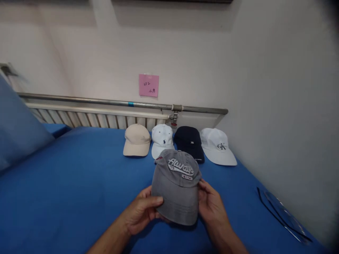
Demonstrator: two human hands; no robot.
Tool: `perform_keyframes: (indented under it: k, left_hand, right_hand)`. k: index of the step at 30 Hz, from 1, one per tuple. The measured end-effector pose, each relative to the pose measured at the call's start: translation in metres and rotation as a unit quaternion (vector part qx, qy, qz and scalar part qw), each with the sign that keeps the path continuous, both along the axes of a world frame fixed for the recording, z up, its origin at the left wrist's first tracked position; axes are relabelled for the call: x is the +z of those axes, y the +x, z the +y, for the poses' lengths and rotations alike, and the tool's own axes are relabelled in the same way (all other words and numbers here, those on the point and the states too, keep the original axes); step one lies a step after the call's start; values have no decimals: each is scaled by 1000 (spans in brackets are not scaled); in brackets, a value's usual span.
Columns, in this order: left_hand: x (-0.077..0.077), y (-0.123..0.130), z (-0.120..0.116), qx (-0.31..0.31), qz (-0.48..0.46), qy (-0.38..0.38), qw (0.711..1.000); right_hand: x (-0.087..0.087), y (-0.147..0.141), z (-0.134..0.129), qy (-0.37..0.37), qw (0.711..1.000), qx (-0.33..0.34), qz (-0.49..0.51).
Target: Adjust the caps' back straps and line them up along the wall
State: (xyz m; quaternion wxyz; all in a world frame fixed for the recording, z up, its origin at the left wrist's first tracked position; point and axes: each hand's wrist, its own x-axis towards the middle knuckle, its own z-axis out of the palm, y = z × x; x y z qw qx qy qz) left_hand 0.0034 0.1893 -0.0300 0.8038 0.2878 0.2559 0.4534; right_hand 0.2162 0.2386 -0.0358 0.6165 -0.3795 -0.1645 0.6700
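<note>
A grey baseball cap [176, 197] with "Always" lettering on its front is held between my two hands, its brim toward me. My left hand [143, 210] grips the brim's left edge, thumb on top and fingers underneath. On the other side my right hand [212, 204] holds the cap's right edge, its fingers partly hidden behind the cap. Behind it stand a beige cap [137, 138], a white cap [161, 135] with a small dark logo, a black cap [186, 137] and a white cap [218, 151] lettered "CK", in a row.
A blue sheet [79, 183] covers the bed. Along the wall run a metal pipe [106, 101] and a radiator [79, 119] with a red valve [174, 124]. A pink note [148, 85] is stuck above. Thin dark-rimmed items [284, 215] lie at the right; a blue pillow-like shape [18, 127] is left.
</note>
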Motion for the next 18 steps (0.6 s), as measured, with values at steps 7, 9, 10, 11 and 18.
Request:
perform_keyframes:
  k: [7, 9, 10, 11, 18]
  left_hand:
    - [14, -21, 5, 32, -3, 44, 999]
    - [20, -37, 7, 60, -13, 60, 996]
    - [24, -47, 9, 80, -18, 68, 994]
    - [27, -58, 11, 106, -23, 73, 991]
    - [34, -154, 34, 340, -41, 44, 938]
  right_hand:
    - [-1, -19, -3, 25, 1000, 8, -14]
    - [-2, -28, -7, 3, 999, 26, -21]
    - [-3, -32, -10, -9, 999, 39, -27]
    - [-4, -35, -13, -17, 998, 51, -36]
    - [-10, -50, -25, -15, 987, 119, -108]
